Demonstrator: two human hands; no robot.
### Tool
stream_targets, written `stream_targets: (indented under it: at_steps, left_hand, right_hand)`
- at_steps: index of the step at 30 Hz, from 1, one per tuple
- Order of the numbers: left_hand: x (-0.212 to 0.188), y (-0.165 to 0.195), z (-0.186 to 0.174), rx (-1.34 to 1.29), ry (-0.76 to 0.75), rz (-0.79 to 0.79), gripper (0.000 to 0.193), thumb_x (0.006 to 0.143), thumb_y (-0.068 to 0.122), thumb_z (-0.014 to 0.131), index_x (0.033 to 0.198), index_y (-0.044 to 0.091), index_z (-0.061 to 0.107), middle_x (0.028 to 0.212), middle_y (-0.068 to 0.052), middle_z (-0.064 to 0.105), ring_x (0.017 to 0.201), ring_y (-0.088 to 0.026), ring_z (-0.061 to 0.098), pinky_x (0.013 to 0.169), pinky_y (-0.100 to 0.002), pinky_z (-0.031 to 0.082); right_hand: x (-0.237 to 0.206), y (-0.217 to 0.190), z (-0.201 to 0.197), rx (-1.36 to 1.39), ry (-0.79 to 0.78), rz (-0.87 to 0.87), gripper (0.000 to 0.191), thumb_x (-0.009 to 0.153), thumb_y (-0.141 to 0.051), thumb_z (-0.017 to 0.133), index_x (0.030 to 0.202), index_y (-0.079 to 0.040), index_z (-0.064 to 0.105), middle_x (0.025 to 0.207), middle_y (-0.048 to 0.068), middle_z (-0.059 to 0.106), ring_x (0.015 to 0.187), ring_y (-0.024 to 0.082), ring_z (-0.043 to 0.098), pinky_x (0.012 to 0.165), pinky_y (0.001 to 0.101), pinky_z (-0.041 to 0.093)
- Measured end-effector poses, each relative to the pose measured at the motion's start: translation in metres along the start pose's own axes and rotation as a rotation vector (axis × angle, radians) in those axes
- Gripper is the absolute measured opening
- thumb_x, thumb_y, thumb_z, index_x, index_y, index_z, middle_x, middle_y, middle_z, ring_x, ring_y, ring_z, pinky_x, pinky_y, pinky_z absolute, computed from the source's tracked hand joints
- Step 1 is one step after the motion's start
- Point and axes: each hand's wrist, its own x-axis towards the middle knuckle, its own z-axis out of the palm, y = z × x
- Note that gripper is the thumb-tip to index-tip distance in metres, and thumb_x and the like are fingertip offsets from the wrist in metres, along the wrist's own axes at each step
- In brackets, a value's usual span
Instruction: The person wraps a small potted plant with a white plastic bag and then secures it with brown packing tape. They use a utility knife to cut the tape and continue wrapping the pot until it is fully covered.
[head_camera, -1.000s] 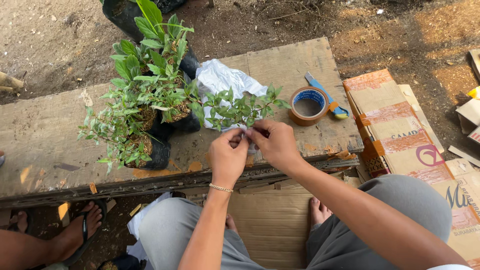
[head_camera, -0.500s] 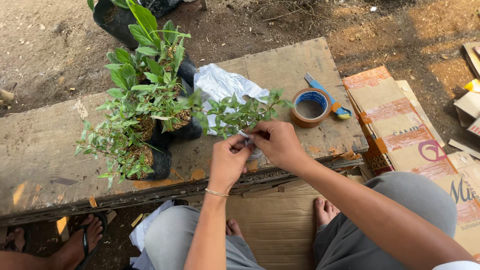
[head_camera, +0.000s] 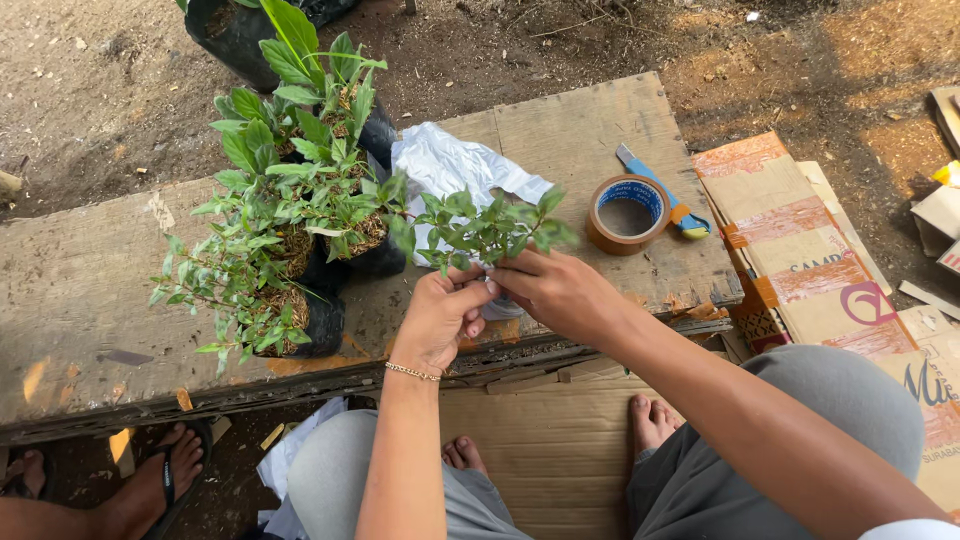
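Outdoors — worn wooden board (head_camera: 80, 290) on dirt

L hand (head_camera: 440, 318), R hand (head_camera: 557, 292), fingertips together

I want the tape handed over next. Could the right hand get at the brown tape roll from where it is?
Probably yes. The tape roll lies flat on the board just beyond the right hand with nothing between them, but that hand, with the left hand, is holding the leafy sprig.
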Motion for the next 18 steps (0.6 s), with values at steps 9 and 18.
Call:
stream_targets:
  at_steps: [9,18]
  left_hand:
    - [0.005,-0.005,0.012,-0.042,0.183,0.032,0.009,0.09,0.009,0.073,0.083,0.008,0.068,0.062,0.008,0.052,0.045,-0.002,0.038,0.039,-0.023,0.029]
    - [0.012,-0.003,0.028,0.161,0.352,0.088,0.01,0.086,0.012,0.077,0.084,0.006,0.069,0.059,0.002,0.058,0.041,-0.006,0.045,0.035,-0.027,0.029]
  right_hand:
    - [-0.013,0.004,0.018,-0.237,0.081,-0.189,0.038,0.077,-0.006,0.069,0.115,0.001,0.07,0.12,0.012,0.067,0.106,0.027,0.064,0.092,0.039,0.055]
    - [-0.014,-0.003,0.017,-0.171,0.154,-0.11,0.037,0.081,-0.003,0.069,0.117,0.002,0.066,0.113,0.014,0.069,0.104,0.03,0.065,0.092,0.0418,0.054]
